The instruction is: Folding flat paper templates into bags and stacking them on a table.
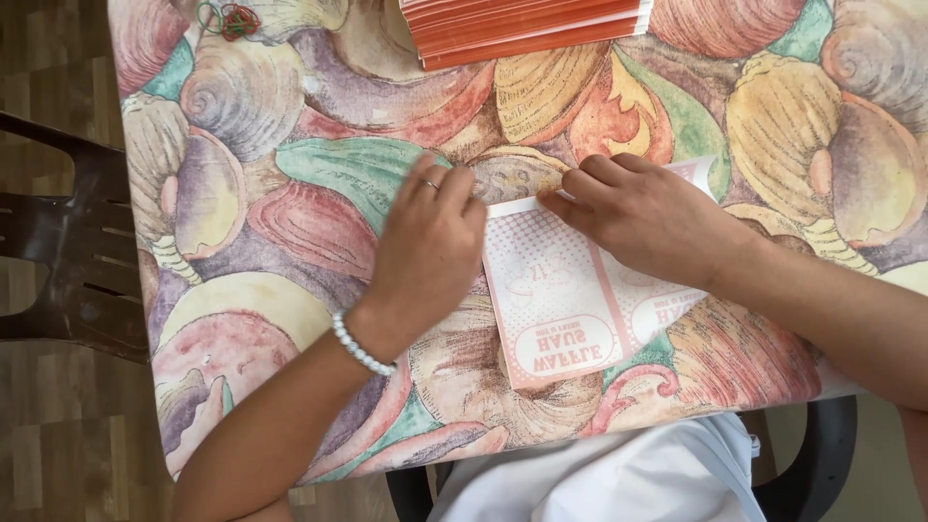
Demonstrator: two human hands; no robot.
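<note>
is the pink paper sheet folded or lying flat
Partly folded: the pink paper sheet lies on the table, its top edge turned over into a white strip under the left hand and right hand.

Single head-worn view, looking steeply down, close over the table (290, 193); the person's lap at lower frame edge.
</note>
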